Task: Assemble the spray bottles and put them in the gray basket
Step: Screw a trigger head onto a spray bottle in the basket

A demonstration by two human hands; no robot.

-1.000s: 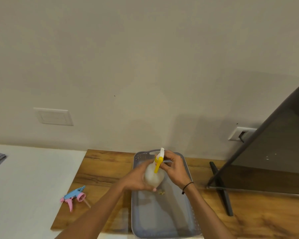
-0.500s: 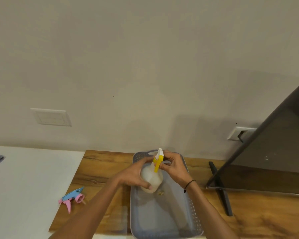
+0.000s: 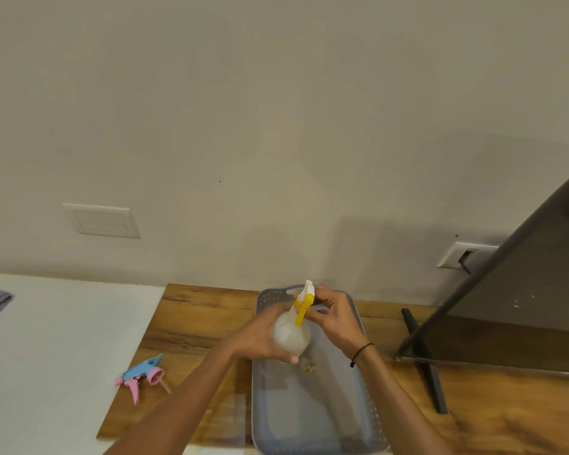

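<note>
light, smooth spray bottle wrapped in left hand; right hand pinching yellow sprayer head at 12 o'clock; best held round the belly.

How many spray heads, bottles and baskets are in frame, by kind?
Spray heads: 2 – yellow-and-white spray head on the held bottle, blue-and-pink spray head loose on the wooden table
Bottles: 1 – translucent bottle, gripped by both hands above the basket
Baskets: 1 – gray basket
Total: 4
</note>
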